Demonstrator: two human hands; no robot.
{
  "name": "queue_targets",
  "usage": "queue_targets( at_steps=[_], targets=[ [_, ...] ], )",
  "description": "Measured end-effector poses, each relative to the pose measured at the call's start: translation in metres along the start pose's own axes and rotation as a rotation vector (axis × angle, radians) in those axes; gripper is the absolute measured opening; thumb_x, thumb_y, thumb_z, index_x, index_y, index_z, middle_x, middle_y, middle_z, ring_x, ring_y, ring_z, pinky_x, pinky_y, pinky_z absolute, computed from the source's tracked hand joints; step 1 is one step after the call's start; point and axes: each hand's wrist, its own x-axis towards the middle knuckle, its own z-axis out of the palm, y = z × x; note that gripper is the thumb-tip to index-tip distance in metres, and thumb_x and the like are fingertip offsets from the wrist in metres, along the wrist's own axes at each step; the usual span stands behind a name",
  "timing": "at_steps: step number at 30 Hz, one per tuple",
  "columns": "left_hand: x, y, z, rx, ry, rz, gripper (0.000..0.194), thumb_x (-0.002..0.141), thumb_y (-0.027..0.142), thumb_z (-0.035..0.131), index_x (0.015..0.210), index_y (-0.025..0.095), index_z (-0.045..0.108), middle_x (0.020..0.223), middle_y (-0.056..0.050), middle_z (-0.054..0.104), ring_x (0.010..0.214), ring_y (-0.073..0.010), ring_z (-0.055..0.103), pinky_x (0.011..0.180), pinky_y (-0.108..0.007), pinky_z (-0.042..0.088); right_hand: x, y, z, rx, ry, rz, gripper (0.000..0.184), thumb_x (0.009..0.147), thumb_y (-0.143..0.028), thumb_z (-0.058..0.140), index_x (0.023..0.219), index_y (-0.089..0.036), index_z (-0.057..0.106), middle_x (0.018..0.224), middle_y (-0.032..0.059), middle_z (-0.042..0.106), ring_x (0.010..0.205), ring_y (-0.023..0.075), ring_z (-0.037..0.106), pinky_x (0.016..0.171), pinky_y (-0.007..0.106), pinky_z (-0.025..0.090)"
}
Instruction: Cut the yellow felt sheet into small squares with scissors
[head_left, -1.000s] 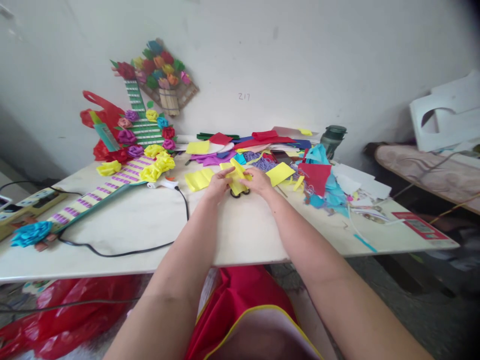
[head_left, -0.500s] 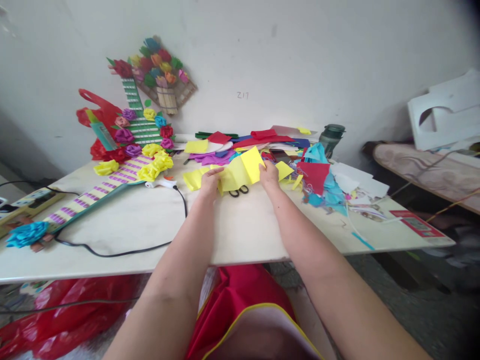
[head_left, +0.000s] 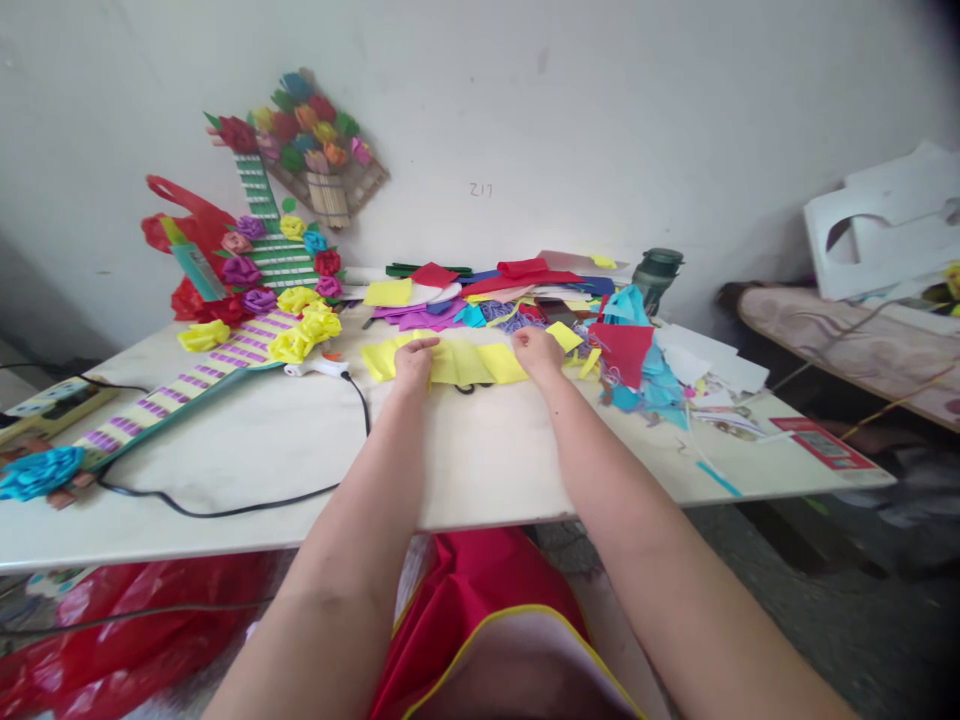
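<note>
A strip of yellow crepe paper (head_left: 469, 362) stretches between my two hands, low over the table. My left hand (head_left: 416, 360) is closed on it left of the middle, with a loose end reaching out to the left. At the other end my right hand (head_left: 538, 352) pinches the paper, fingers curled. Creases run across the strip, and it sags a little. Black scissor handles (head_left: 474, 387) peek out from under its lower edge; the blades are hidden. Just behind my right hand lies another yellow piece (head_left: 564, 336).
Paper flowers and a striped panel (head_left: 176, 385) stand at left, near a white glue gun (head_left: 319, 368) with a black cord (head_left: 225, 514). Behind lie stacked coloured papers (head_left: 439, 300). Blue and red scraps (head_left: 626, 350) and a dark green bottle (head_left: 658, 275) are at right.
The right part of the yellow paper, raised and folded upward before, now lies lower and flatter between my hands. It covers more of the scissor handles. My view has shifted slightly.
</note>
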Motion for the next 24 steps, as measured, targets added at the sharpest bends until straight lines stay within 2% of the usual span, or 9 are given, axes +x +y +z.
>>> queue_targets(
  at_steps=[3, 7, 13, 20, 24],
  targets=[
    [0.003, -0.003, -0.001, 0.043, 0.014, 0.019, 0.033, 0.054, 0.009, 0.049, 0.081, 0.014, 0.068, 0.061, -0.004, 0.061, 0.058, -0.0164, 0.058, 0.062, -0.03, 0.048, -0.003, -0.007, 0.002, -0.072, -0.15, -0.144, 0.028, 0.074, -0.032, 0.051, 0.097, -0.028, 0.066, 0.098, 0.0018, 0.068, 0.095, 0.0229, 0.059, 0.078, 0.033, 0.043],
    [0.005, -0.005, -0.002, 0.054, 0.028, 0.05, 0.032, 0.054, 0.008, 0.05, 0.079, 0.015, 0.069, 0.061, -0.003, 0.061, 0.061, -0.0166, 0.058, 0.062, -0.029, 0.047, -0.008, -0.013, 0.005, -0.2, -0.291, -0.245, 0.035, 0.066, -0.035, 0.058, 0.099, -0.027, 0.067, 0.108, 0.0042, 0.065, 0.096, 0.0237, 0.058, 0.075, 0.031, 0.043],
    [0.002, -0.001, -0.002, 0.076, 0.031, 0.048, 0.026, 0.059, 0.011, 0.052, 0.08, 0.014, 0.068, 0.063, -0.003, 0.06, 0.059, -0.015, 0.056, 0.063, -0.028, 0.046, -0.014, -0.02, 0.0, -0.286, -0.302, -0.317, 0.031, 0.061, -0.025, 0.058, 0.089, -0.024, 0.071, 0.1, 0.0082, 0.067, 0.091, 0.027, 0.06, 0.07, 0.032, 0.043],
    [0.004, -0.003, -0.002, 0.072, 0.044, 0.058, 0.03, 0.059, 0.01, 0.048, 0.082, 0.013, 0.068, 0.064, -0.002, 0.06, 0.054, -0.0121, 0.054, 0.056, -0.025, 0.045, -0.01, -0.02, -0.004, -0.275, -0.382, -0.273, 0.037, 0.062, -0.025, 0.057, 0.097, -0.029, 0.067, 0.107, 0.0016, 0.066, 0.097, 0.0238, 0.059, 0.076, 0.031, 0.045],
    [0.004, -0.002, -0.002, 0.075, 0.046, 0.06, 0.034, 0.06, 0.006, 0.044, 0.084, 0.011, 0.067, 0.065, -0.003, 0.06, 0.052, -0.0107, 0.053, 0.054, -0.024, 0.043, -0.012, -0.023, -0.007, -0.327, -0.374, -0.281, 0.038, 0.062, -0.022, 0.057, 0.098, -0.028, 0.067, 0.108, 0.0017, 0.066, 0.098, 0.0227, 0.059, 0.077, 0.03, 0.045]
  ],
)
